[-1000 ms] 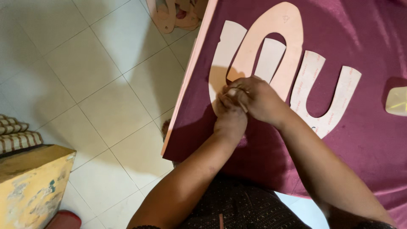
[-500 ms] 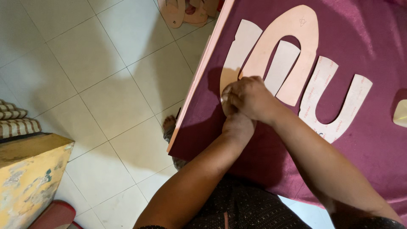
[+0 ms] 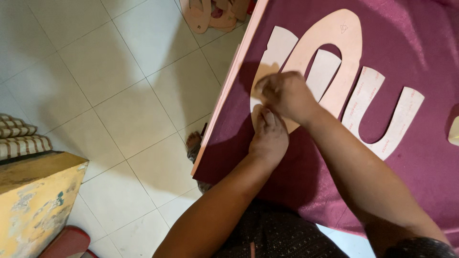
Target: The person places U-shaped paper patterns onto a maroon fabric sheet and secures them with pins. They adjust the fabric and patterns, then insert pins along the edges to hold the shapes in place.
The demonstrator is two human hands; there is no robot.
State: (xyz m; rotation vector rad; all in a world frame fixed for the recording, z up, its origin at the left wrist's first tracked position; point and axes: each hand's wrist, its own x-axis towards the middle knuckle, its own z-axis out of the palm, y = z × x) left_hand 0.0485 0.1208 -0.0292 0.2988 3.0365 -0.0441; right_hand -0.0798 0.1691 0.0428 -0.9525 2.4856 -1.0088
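Head view, looking down on a maroon cloth (image 3: 406, 43) spread over a table edge. Two hands at work, both the person's own, at the near left end of the cutouts.

Cutouts on the cloth, counted: three. One large pink arch (image 3: 337, 43), its closed end pointing away from the person. One pale U-shape (image 3: 279, 48) lying under or beside it; one of its legs shows through the arch's opening. A second pale U-shape (image 3: 387, 129) to the right, just beside the arch, with small print along its legs, too small to make out.

Right hand (image 3: 287, 95): curled over the left leg ends of the arch and the first U-shape, knuckles up, fingertips bunched together on the card. Whether it pinches the arch or the U beneath cannot be told; the fingers hide the contact.

Left hand (image 3: 268, 136): just below the right hand, touching it, fingers pressed down flat on the same leg ends. Grip not visible from above.

One pale object (image 3: 454, 131) cut off at the right edge. More pink cutouts (image 3: 213, 12) lie heaped on the tiled floor (image 3: 110, 95) at top. One yellow box (image 3: 38, 196) and striped fabric (image 3: 19, 138) at left.
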